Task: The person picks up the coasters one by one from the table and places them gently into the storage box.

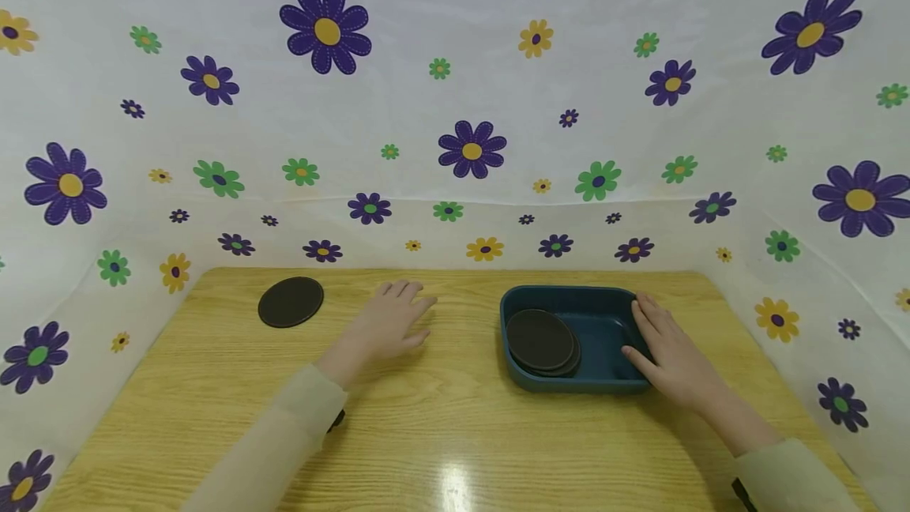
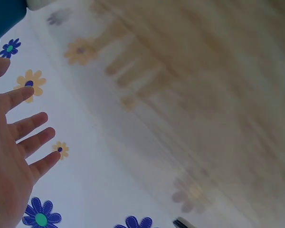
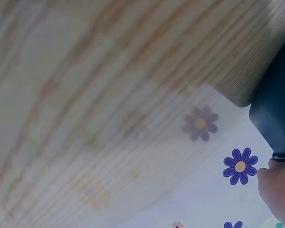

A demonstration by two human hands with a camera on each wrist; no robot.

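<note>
A dark blue tray (image 1: 611, 299) stands on the wooden table (image 1: 426, 417) right of centre, with a stack of dark round coasters (image 1: 540, 340) in its left half. My right hand (image 1: 668, 346) rests on the tray's right rim, thumb over the near edge and inside, fingers straight. In the right wrist view only the tray's side (image 3: 275, 114) and a bit of that hand (image 3: 278, 190) show. My left hand (image 1: 394, 318) lies flat on the table with fingers spread, holding nothing. A single dark coaster (image 1: 291, 302) lies at the far left, apart from the left hand.
White cloth with purple, yellow and green flowers (image 1: 469, 148) walls the table at the back and both sides. Light glares on the table's near edge (image 1: 455, 488). The left wrist view shows my open left hand (image 2: 16, 142) against the cloth and a corner of the tray (image 2: 4, 16).
</note>
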